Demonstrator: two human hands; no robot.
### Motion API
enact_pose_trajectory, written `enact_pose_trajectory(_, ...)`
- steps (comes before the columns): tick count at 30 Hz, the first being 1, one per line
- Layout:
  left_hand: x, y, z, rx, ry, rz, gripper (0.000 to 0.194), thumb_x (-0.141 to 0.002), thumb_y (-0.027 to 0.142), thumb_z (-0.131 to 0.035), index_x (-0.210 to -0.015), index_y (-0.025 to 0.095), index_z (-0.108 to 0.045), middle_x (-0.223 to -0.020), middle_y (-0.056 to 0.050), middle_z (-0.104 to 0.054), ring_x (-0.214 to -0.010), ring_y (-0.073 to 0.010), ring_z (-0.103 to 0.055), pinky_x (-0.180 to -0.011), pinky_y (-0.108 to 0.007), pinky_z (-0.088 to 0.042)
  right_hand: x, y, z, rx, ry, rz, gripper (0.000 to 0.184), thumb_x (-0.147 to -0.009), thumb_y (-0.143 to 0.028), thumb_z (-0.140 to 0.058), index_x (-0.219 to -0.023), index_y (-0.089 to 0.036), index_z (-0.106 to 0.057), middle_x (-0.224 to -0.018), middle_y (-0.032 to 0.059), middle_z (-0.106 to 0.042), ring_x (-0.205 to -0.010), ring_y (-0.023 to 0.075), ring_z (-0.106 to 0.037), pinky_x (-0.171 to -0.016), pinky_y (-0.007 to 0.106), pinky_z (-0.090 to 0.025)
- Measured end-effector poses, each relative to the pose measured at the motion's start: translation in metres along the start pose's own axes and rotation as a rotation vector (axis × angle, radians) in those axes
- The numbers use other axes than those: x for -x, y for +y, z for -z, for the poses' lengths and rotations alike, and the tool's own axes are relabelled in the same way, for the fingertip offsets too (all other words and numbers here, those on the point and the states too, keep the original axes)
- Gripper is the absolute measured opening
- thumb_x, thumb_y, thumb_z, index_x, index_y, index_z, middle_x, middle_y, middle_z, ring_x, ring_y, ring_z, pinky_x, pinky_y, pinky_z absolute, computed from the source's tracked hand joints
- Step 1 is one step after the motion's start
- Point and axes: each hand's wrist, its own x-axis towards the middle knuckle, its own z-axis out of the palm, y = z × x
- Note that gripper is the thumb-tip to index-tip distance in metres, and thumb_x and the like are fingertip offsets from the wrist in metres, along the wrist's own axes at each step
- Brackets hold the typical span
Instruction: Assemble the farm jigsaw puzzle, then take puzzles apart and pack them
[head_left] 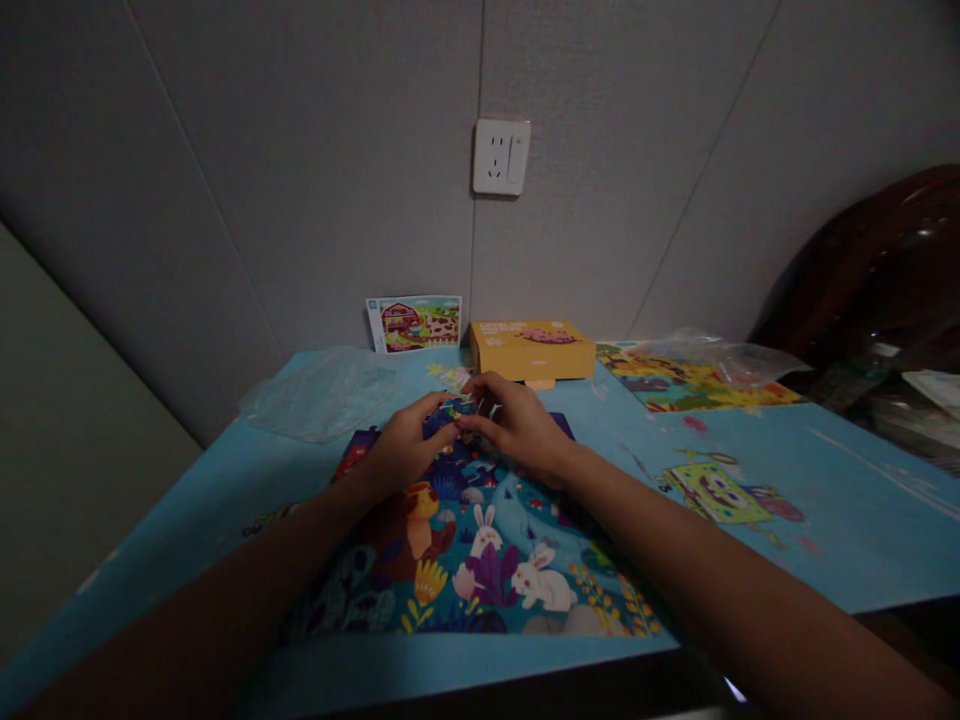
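A partly assembled jigsaw puzzle lies flat on the table in front of me, with white rabbits, a bear-like animal and flowers on a dark blue-green ground. Over its far edge, my left hand grips a small cluster of dark blue puzzle pieces between thumb and fingers. My right hand meets it from the right, fingers curled and pinching at the same pieces. The fingers partly cover the pieces, so their number cannot be made out. Both forearms pass over the sides of the puzzle.
Behind the hands sit a yellow puzzle box and a farm picture card leaning on the wall. A clear plastic bag lies at left. At right are a yellow-orange puzzle and another clear bag on the blue cartoon-printed table.
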Motion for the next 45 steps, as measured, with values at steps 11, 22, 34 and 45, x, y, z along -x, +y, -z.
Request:
enact_pose_trajectory(11, 0.000, -0.007, 0.007, -0.209, -0.023, 0.098, 0.045, -0.080, 0.023, -0.052, -0.125, 0.019, -0.051, -0.109, -0.007, -0.066, -0.098, -0.0245, -0.062, -0.091, -0.039, -0.046, 0.001, 0.015, 0.016, 0.226, -0.382, -0.042, 0.049, -0.060, -0.040, -0.082, -0.097, -0.015, -0.062, -0.091, 0.0065, -0.058, -0.080, 0.0198, -0.055, -0.067, 0.029, -0.041)
enact_pose_trajectory(22, 0.003, -0.001, 0.004, -0.083, -0.154, -0.080, 0.038, -0.085, 0.036, -0.056, -0.119, 0.020, -0.055, -0.114, -0.006, -0.066, -0.105, -0.0230, -0.061, -0.092, -0.033, -0.046, -0.002, 0.006, 0.011, 0.014, -0.229, -0.057, 0.018, -0.075, -0.025, -0.072, -0.085, -0.017, -0.059, -0.067, -0.0027, -0.059, -0.061, 0.0116, -0.052, -0.058, 0.023, -0.035)
enact_pose_trajectory(34, 0.001, -0.004, 0.005, -0.219, -0.080, -0.016, 0.036, -0.082, 0.031, -0.052, -0.116, 0.020, -0.058, -0.114, -0.007, -0.067, -0.103, -0.0252, -0.063, -0.092, -0.036, -0.046, 0.006, 0.066, 0.081, 0.542, -0.547, -0.394, 0.058, -0.058, -0.038, -0.081, -0.108, -0.015, -0.063, -0.099, 0.0121, -0.067, -0.081, 0.0230, -0.062, -0.065, 0.029, -0.045)
enact_pose_trajectory(45, 0.001, -0.005, 0.006, -0.230, -0.103, -0.011, 0.036, -0.085, 0.033, -0.051, -0.117, 0.021, -0.058, -0.113, -0.006, -0.067, -0.104, -0.0254, -0.063, -0.088, -0.034, -0.047, -0.001, 0.055, 0.073, 0.381, -0.471, -0.341, 0.028, -0.069, -0.034, -0.071, -0.088, -0.014, -0.067, -0.082, 0.0050, -0.066, -0.071, 0.0165, -0.056, -0.060, 0.025, -0.037)
